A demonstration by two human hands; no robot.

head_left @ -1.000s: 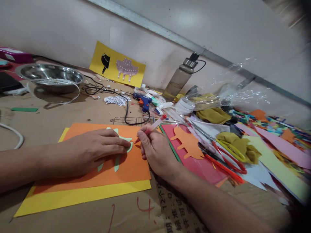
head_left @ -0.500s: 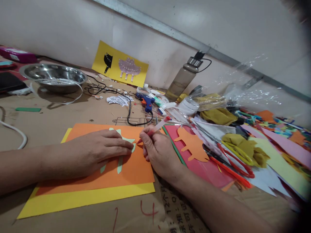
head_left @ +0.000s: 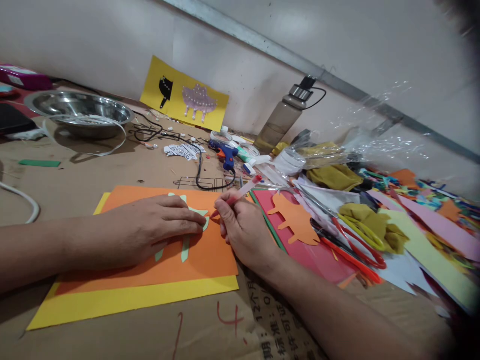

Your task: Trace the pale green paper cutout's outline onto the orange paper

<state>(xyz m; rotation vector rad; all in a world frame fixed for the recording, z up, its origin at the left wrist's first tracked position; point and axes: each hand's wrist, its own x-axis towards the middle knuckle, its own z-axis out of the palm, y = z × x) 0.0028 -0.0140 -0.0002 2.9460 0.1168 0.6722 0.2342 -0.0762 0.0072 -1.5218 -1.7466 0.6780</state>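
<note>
My left hand (head_left: 150, 231) lies flat, fingers stretched, pressing a pale green paper cut-out (head_left: 185, 248) onto an orange sheet (head_left: 204, 255). The orange sheet rests on a yellow sheet (head_left: 112, 301) on the cardboard-covered table. My right hand (head_left: 242, 227) is closed around a red pen (head_left: 243, 190), whose tip touches the orange sheet at the cut-out's right edge, just beyond my left fingertips. Most of the cut-out is hidden under my left hand.
An orange cut-out (head_left: 296, 220) lies on a red sheet (head_left: 318, 257) to the right, beside red scissors (head_left: 356, 252) and heaps of coloured scraps. Behind are a blue glue gun (head_left: 227, 154), a water bottle (head_left: 283, 119), a steel bowl (head_left: 80, 111) and a yellow card (head_left: 183, 100) against the wall.
Both hands stay where they were on the orange sheet; the pen tip has shifted only slightly along the cut-out's edge. The view has drifted a little.
</note>
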